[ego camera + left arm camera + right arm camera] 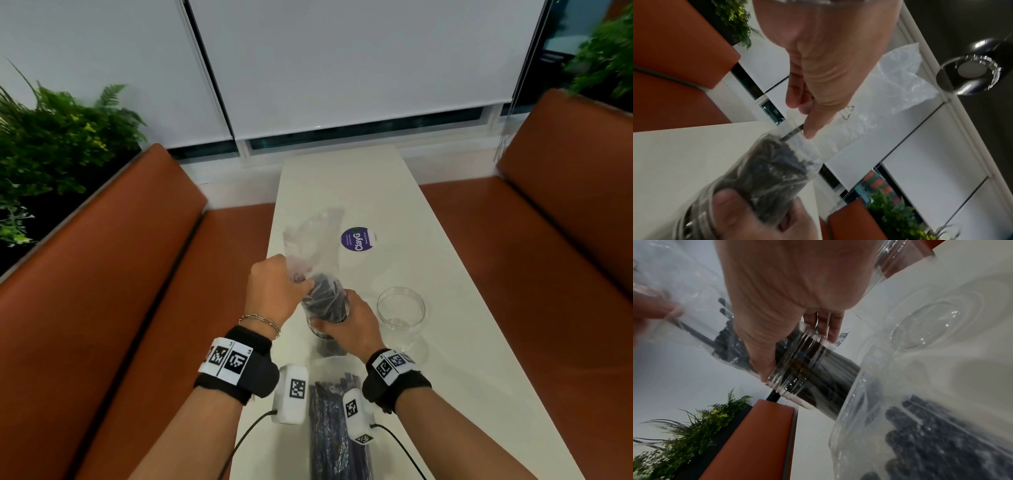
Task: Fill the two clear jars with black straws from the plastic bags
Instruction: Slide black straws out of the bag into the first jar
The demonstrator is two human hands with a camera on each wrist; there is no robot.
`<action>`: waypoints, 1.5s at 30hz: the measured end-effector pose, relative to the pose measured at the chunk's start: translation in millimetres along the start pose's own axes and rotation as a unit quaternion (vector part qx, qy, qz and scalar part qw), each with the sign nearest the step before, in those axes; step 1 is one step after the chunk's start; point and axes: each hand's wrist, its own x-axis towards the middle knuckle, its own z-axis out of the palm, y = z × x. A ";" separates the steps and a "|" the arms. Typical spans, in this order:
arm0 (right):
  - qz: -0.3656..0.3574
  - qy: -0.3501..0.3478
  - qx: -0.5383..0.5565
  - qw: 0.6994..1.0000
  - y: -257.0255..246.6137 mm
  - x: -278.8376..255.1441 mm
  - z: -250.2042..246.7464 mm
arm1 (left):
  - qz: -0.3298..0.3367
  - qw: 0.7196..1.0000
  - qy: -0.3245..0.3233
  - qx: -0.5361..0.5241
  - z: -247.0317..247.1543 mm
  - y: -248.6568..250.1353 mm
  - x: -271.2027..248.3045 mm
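Note:
A clear jar point(325, 337) stands on the white table point(359, 192), with a bundle of black straws point(327, 301) standing in it, still wrapped in a clear plastic bag point(317, 233). My left hand point(301, 281) pinches the loose bag point(890, 91) and one straw point(792, 134) above the bundle point(772, 167). My right hand point(329, 322) grips the bagged bundle at the jar's mouth point(797, 368). A second clear jar point(400, 315) stands empty to the right. Another bag of black straws point(337, 421) lies near me.
A round purple sticker point(358, 238) is on the table beyond the jars. Orange bench seats point(137, 308) run along both sides. Plants point(58, 137) stand behind the left bench, and a window with white blinds point(342, 68) closes the far end.

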 end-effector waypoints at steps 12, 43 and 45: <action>-0.001 0.003 0.010 1.000 -1.7 -3.1 -0.4 | -0.028 0.999 -0.015 0.027 12.0 -10.5 4.4; 0.016 -0.008 0.025 1.000 -8.3 -1.8 -2.1 | -0.007 0.915 0.186 -0.359 -98.1 26.6 27.0; 0.012 -0.006 0.032 0.999 -11.9 1.7 -3.4 | -0.010 0.900 0.202 -0.386 -111.1 24.5 27.1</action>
